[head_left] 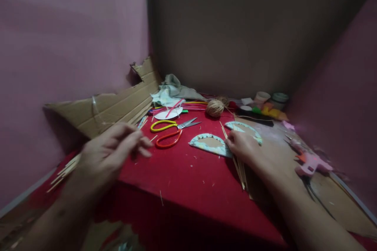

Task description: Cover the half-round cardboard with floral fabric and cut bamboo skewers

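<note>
My left hand (pixel 113 151) hovers over the left part of the red cloth (pixel 176 176), fingers loosely bent and apart, with nothing held. My right hand (pixel 240 145) rests low among thin wooden sticks (pixel 242 176), its fingers bent together at the right end of a half-round piece covered in light patterned fabric (pixel 207 147). What those fingers grip is hidden. Just behind this hand lies a second fabric-covered half-round piece (pixel 249 127). Between my hands, scissors (pixel 179 127) with one yellow and one red handle lie spread open.
Cardboard (pixel 118 110) leans against the left wall. Toward the back are crumpled fabric (pixel 171 92), a white disc (pixel 168 113) and a twine ball (pixel 215 108). A pink glue gun (pixel 312 162) with a cable lies on the right. More sticks (pixel 63 172) lie at left.
</note>
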A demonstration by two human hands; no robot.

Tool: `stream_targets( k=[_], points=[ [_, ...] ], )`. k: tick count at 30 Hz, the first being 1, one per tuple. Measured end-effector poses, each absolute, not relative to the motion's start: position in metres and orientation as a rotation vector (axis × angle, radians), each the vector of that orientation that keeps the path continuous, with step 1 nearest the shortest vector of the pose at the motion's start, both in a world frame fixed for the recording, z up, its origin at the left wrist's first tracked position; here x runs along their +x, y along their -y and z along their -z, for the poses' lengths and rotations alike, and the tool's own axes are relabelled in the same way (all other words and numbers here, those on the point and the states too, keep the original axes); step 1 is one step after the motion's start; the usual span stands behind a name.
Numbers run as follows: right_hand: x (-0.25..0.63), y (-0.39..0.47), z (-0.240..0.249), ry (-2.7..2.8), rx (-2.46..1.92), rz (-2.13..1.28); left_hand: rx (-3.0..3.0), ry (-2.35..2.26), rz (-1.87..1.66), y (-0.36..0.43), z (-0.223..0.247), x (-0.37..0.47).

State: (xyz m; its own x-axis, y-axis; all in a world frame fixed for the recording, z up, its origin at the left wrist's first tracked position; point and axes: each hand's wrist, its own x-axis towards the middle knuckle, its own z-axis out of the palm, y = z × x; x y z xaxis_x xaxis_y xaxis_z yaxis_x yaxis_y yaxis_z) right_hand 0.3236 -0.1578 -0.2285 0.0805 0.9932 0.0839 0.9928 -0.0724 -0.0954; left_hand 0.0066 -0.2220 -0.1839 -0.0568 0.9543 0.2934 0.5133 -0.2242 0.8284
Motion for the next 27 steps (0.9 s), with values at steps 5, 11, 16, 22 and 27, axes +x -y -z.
stream_targets(
  k=[5, 11, 16, 22, 27],
  points=[
    [0.312, 0.162, 0.224, 2.085, -2.342, 0.038, 1.885, -1.086, -1.097, 0.186, 0.182, 0.076],
    [0.308, 0.152, 0.221, 2.106, -2.436, 0.015, 1.693, -0.731, -0.846, 0.153, 0.189, 0.133],
    [0.315, 0.143, 0.225, 2.126, -2.387, -0.061, 1.837, -0.668, -0.77, 0.129, 0.199, 0.161],
    [0.321, 0.138, 0.232, 2.171, -2.325, -0.022, 1.903, -0.771, -0.715, 0.121, 0.219, 0.159],
    [0.316, 0.139, 0.231, 2.129, -2.339, 0.026, 1.914, -0.767, -0.719, 0.117, 0.223, 0.154]
  ],
)
